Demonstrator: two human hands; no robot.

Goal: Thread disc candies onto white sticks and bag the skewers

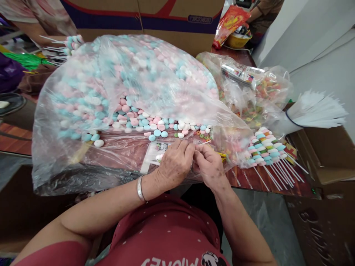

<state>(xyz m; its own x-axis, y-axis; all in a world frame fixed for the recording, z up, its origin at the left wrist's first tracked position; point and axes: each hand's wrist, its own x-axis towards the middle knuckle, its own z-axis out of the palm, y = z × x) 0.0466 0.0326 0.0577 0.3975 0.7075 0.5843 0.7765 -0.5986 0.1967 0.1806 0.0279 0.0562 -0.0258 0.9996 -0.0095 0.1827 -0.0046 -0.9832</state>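
My left hand (pixel 177 162) and my right hand (pixel 209 162) meet at the fingertips, both with curled fingers. A thin white stick (pixel 205 142) pokes out just above my right fingers, which pinch around it. What my left fingers pinch is hidden. Partly under my left hand lies a clear plastic bag with a printed label (pixel 162 147); small white pieces show at its edge. Close by are loose blue and pink marshmallows (pixel 157 133), small coloured gummy rings (pixel 203 136) and a bundle of yellow ties (pixel 222 157).
A huge clear bag of marshmallows (pixel 133 74) covers the table ahead. At right are stacked marshmallow skewers (pixel 266 147), a bundle of white sticks (pixel 316 112) and bags of gummies (pixel 267 88). Behind stands a cardboard box (pixel 172 33). Other people's arms show at the far edges.
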